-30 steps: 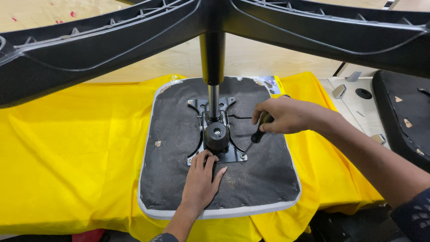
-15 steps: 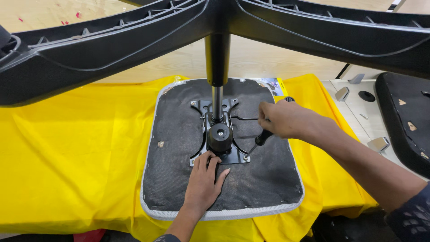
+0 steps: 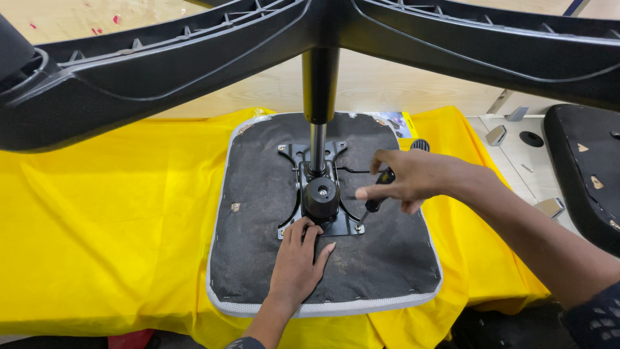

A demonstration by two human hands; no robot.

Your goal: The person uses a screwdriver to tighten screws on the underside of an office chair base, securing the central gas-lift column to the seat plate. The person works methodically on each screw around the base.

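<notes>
I see the chair base (image 3: 161, 71) spread overhead, its column (image 3: 320, 110) dropping to the plate (image 3: 316, 187) mid-seat (image 3: 258, 258). My left hand (image 3: 297, 262) blocks the near side, my right hand (image 3: 413, 181) with the screwdriver (image 3: 381, 190) the right. The seat's left half lies open.

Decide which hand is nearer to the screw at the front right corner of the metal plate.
Right. The right hand holds a screwdriver whose tip sits on that screw. The left hand rests flat on the seat underside, by the plate's front left.
</notes>
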